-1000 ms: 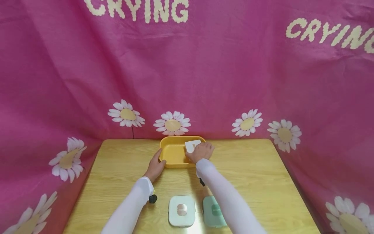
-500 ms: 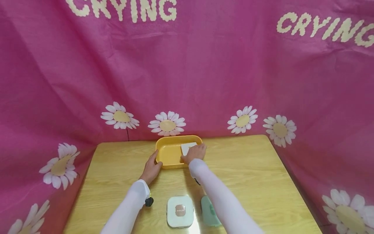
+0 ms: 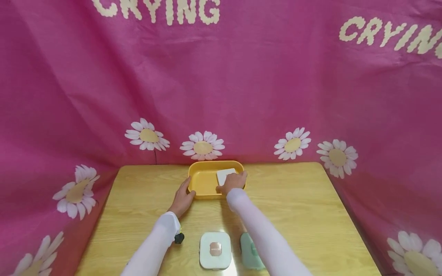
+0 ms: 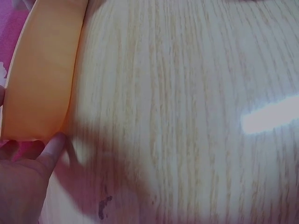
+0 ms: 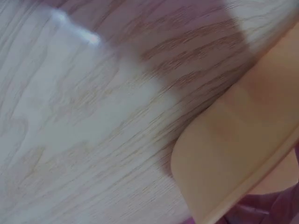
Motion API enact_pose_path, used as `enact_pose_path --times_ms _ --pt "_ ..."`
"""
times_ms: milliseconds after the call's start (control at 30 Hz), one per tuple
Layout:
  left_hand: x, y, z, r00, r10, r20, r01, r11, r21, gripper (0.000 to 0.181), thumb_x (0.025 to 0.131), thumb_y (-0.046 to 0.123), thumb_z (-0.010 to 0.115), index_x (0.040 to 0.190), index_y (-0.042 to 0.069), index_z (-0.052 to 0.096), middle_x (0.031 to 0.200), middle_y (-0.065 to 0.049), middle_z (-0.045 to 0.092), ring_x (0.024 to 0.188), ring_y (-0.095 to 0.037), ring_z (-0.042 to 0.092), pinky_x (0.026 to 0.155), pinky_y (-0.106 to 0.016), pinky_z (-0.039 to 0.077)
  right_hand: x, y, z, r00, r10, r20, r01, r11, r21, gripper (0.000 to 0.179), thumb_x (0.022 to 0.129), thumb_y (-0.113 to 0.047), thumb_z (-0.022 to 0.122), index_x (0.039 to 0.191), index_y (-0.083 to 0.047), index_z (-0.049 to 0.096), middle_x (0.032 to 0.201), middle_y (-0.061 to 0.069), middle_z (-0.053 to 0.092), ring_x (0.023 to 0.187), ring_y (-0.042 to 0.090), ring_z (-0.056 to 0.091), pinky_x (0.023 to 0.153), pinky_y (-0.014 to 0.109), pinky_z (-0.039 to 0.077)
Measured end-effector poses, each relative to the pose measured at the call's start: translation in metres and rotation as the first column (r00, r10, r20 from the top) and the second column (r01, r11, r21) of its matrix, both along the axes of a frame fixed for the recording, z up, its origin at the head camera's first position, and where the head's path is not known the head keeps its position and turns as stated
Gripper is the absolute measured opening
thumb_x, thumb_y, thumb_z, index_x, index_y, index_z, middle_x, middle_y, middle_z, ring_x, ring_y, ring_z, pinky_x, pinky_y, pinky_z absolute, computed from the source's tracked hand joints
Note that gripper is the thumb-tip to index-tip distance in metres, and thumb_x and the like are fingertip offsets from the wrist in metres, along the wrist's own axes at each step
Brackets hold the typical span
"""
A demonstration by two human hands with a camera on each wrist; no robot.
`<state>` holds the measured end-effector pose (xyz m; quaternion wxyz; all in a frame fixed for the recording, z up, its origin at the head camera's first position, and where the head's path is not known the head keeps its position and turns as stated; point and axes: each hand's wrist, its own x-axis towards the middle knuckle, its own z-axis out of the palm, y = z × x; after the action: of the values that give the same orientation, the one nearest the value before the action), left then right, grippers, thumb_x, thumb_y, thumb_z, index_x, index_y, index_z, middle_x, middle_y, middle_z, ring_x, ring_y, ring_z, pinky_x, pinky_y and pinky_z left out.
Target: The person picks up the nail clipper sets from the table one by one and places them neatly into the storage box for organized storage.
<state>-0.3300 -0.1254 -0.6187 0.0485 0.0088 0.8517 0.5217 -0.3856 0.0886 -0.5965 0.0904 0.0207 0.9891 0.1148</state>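
Observation:
A yellow plastic tray (image 3: pixel 206 196) sits at the back of the table, its side wall filling part of both wrist views. My left hand (image 3: pixel 182 200) holds the tray's left end, thumb at the front corner (image 4: pixel 55 144) and fingers along the end wall. Inside the tray, toward its right end, lies a flat white box (image 3: pixel 224 174) with rounded corners. My right hand (image 3: pixel 233 181) reaches over the front rim and grips this box, covering its near right part. Only a bit of the right hand (image 5: pixel 266 207) shows in the right wrist view, below the tray's rim.
On the wooden table (image 3: pixel 145 188), nearer to me, lie a pale square case (image 3: pixel 215 260) with a copper-coloured label and a green case (image 3: pixel 249 251), partly covered by my right sleeve (image 3: pixel 267 237). A pink daisy-print cloth (image 3: pixel 248 96) hangs directly behind the table.
The white box has gone from tilted up at the tray's right side to lying lower and flatter inside it, with my right hand following. My left hand keeps its place on the tray.

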Motion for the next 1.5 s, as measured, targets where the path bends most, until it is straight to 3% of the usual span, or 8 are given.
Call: enact_pose_path --times_ms 233,500,667,867,967,1067,1300,1500 --pt "0.013 0.001 -0.001 1.0 0.013 0.004 -0.013 1.0 0.026 0.072 0.097 0.007 0.055 0.164 0.004 0.03 0.168 -0.022 0.03 0.157 -0.04 0.026 0.127 -0.055 0.022 0.011 -0.001 0.003 1.0 0.013 -0.006 -0.013 1.0 0.026 0.076 0.082 -0.091 0.051 0.071 -0.017 0.066 0.065 -0.003 0.058 0.069 0.018 0.057 0.096 0.047 0.037" --pt "0.016 -0.002 0.007 1.0 0.012 0.001 -0.012 0.999 0.031 0.072 0.098 0.007 0.054 0.165 0.005 0.028 0.169 -0.021 0.029 0.157 -0.039 0.024 0.128 -0.055 0.02 0.013 -0.01 0.01 0.999 0.04 -0.017 -0.039 0.994 0.097 0.076 0.085 -0.088 0.051 0.07 -0.015 0.064 0.064 -0.001 0.056 0.062 0.018 0.054 0.091 0.047 0.039" --pt "0.018 -0.001 0.003 1.0 0.022 -0.004 -0.022 0.999 0.034 0.072 0.098 0.007 0.054 0.165 0.003 0.028 0.169 -0.022 0.029 0.157 -0.039 0.025 0.127 -0.055 0.021 0.015 -0.01 0.008 0.999 0.038 -0.022 -0.035 0.993 0.112 0.077 0.086 -0.089 0.047 0.066 -0.016 0.063 0.061 -0.002 0.055 0.059 0.019 0.053 0.084 0.043 0.039" --pt "0.021 0.002 -0.002 0.999 0.039 -0.001 -0.039 0.998 0.053 0.07 0.098 0.005 0.052 0.164 0.0 0.029 0.168 -0.025 0.03 0.156 -0.042 0.026 0.127 -0.057 0.022 0.017 -0.004 0.0 0.987 0.074 -0.14 -0.075 0.997 -0.005 0.074 0.094 -0.081 0.045 0.065 -0.015 0.063 0.062 0.0 0.056 0.061 0.021 0.056 0.08 0.044 0.039" --pt "0.017 0.003 -0.002 0.999 0.047 0.006 -0.048 0.996 0.072 0.07 0.096 0.006 0.053 0.163 0.001 0.032 0.166 -0.025 0.033 0.155 -0.042 0.029 0.126 -0.057 0.023 0.017 0.004 0.005 0.952 0.127 -0.278 -0.162 0.981 -0.105 0.063 0.096 -0.068 0.058 0.069 -0.011 0.066 0.07 0.005 0.064 0.069 0.026 0.064 0.081 0.047 0.046" --pt "0.012 0.005 0.0 0.999 0.025 0.022 -0.027 0.997 0.078 0.072 0.095 0.009 0.055 0.163 0.004 0.033 0.166 -0.023 0.033 0.155 -0.04 0.029 0.126 -0.056 0.023 0.017 0.017 0.013 0.888 0.194 -0.418 -0.282 0.946 -0.162 0.049 0.096 -0.052 0.067 0.08 -0.005 0.069 0.083 0.011 0.069 0.079 0.034 0.069 0.08 0.05 0.052" --pt "0.009 -0.002 0.016 1.0 -0.016 -0.007 0.016 0.998 0.056 0.078 0.098 0.014 0.063 0.166 0.005 0.024 0.167 -0.022 0.031 0.153 -0.041 0.031 0.125 -0.059 0.024 0.028 0.032 0.032 0.748 0.297 -0.593 -0.517 0.822 -0.24 0.038 0.095 -0.038 0.071 0.095 0.0 0.067 0.093 0.017 0.066 0.084 0.039 0.067 0.071 0.054 0.056" --pt "0.016 -0.013 0.04 0.996 -0.079 -0.046 0.076 0.996 -0.05 0.094 0.096 0.028 0.073 0.166 0.004 0.016 0.17 -0.021 0.023 0.156 -0.039 0.025 0.126 -0.058 0.023 0.052 0.03 0.048 0.696 0.333 -0.636 -0.635 0.699 -0.33 0.038 0.093 -0.031 0.074 0.112 0.001 0.066 0.104 0.017 0.064 0.092 0.036 0.065 0.072 0.053 0.059"
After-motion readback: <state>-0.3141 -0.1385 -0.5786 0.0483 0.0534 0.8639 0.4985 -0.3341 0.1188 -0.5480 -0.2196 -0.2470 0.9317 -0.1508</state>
